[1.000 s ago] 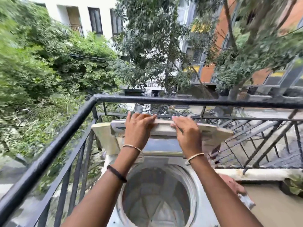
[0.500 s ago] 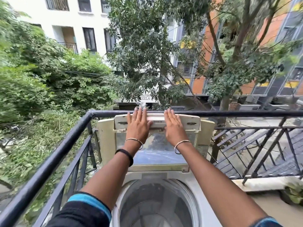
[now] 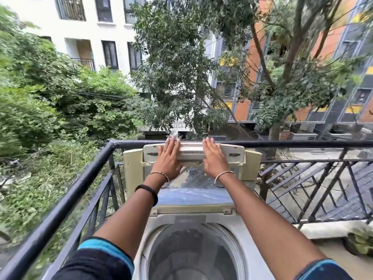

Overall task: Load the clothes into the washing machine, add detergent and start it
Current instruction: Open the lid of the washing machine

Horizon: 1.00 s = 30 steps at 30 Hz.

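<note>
A top-loading washing machine (image 3: 156, 224) stands on a balcony below both outstretched arms, with a black railing (image 3: 80, 178) running to the left of the hands and just past the fingertips. Its round drum (image 3: 193, 257) gapes open beneath the forearms; its contents cannot be made out. The folding lid (image 3: 193, 196) stands raised. The left hand (image 3: 167, 158) and right hand (image 3: 215, 158) lie flat against the lid's upper panel, fingers straight, gripping nothing. Each wrist wears a thin bangle (image 3: 223, 174).
</note>
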### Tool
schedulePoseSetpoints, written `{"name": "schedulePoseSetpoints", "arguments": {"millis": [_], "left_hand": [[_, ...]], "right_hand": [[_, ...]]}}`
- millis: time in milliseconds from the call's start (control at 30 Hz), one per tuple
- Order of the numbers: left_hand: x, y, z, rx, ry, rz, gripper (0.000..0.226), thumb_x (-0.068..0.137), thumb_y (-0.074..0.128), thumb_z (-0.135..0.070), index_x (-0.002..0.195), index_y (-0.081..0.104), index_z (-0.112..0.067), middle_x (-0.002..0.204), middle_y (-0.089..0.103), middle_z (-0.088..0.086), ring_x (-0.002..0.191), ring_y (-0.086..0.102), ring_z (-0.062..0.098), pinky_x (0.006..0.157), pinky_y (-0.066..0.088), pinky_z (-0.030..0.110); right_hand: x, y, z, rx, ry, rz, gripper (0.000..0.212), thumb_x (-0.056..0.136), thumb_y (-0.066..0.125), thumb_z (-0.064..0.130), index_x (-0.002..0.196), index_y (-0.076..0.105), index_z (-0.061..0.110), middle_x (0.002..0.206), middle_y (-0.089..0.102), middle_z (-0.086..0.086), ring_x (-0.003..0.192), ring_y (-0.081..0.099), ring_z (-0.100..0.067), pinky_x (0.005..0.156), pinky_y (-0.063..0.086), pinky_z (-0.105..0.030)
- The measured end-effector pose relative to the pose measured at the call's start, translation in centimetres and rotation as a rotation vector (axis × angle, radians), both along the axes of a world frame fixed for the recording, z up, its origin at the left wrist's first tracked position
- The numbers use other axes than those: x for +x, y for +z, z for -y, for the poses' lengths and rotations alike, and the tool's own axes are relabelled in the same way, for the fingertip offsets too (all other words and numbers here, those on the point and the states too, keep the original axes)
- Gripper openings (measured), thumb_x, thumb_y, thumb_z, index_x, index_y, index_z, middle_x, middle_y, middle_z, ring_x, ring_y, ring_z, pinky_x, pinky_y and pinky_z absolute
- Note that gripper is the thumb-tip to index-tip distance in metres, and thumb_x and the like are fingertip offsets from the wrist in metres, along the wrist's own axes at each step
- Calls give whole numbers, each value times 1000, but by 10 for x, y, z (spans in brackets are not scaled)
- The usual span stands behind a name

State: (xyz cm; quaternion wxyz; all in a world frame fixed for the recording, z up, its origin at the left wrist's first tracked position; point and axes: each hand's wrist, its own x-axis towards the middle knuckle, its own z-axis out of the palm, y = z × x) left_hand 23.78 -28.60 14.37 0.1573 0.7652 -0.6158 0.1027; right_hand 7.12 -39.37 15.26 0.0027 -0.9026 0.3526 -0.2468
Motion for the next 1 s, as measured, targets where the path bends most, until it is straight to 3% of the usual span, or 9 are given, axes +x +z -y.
{"name": "schedulePoseSetpoints", "arguments": {"millis": [133, 267, 433, 567, 633, 800, 867, 1000], "left_hand": [[-6, -8, -13, -89, -12, 2, 82, 90, 43, -32, 154, -5, -16, 162, -14, 5, 149, -14, 24, 122, 2, 51], [-10, -7, -24, -124, -30, -9, 83, 81, 27, -41, 154, -1, -13, 162, -9, 7, 150, -11, 25, 122, 3, 49], [-17, -18, -38, -272, -2, -74, 78, 84, 51, -15, 152, 12, -8, 162, 4, 13, 150, 1, 31, 122, 12, 50], [-54, -44, -53, -424, 21, -175, 63, 78, 48, -1, 141, 37, -4, 153, 30, 18, 145, 23, 32, 120, 23, 42], [-79, -63, -58, -394, 18, -222, 57, 77, 50, -1, 134, 44, -4, 146, 41, 18, 139, 35, 33, 116, 31, 41], [-143, -112, -65, -108, -60, -321, 50, 76, 55, -5, 126, 52, -7, 131, 52, 14, 119, 52, 34, 101, 45, 41], [-168, -125, -64, -1, -85, -321, 49, 73, 56, -6, 122, 53, -8, 124, 54, 13, 110, 56, 35, 96, 45, 40], [-233, -140, -50, 83, -116, -368, 47, 75, 58, -6, 122, 53, -5, 120, 55, 17, 111, 55, 37, 98, 41, 39]], "right_hand": [[-13, -5, -16, -12, 19, 104, 77, 88, 47, -6, 155, 12, 11, 163, 9, -6, 152, 1, -19, 118, -10, -33], [-23, -14, -35, -6, 6, 233, 73, 87, 45, -8, 153, 21, 9, 162, 17, -7, 151, 7, -19, 122, -2, -35], [-42, -29, -60, 6, -30, 331, 70, 83, 46, -7, 150, 31, 7, 158, 29, -10, 149, 21, -20, 124, 17, -39], [-66, -52, -72, 28, -87, 329, 64, 78, 47, -6, 141, 45, 1, 147, 46, -17, 138, 41, -28, 118, 30, -43], [-81, -69, -76, 73, -120, 315, 62, 75, 47, -6, 136, 51, -1, 139, 53, -19, 130, 50, -31, 115, 36, -40], [-141, -113, -84, 214, -201, 306, 59, 71, 43, -2, 127, 59, 3, 123, 62, -15, 113, 59, -33, 104, 45, -36], [-172, -124, -86, 256, -248, 272, 59, 72, 41, 3, 128, 60, 5, 122, 63, -16, 111, 59, -34, 103, 46, -37], [-249, -136, -84, 374, -359, 233, 60, 73, 42, 7, 131, 58, 6, 127, 61, -16, 117, 57, -33, 104, 42, -33]]}}
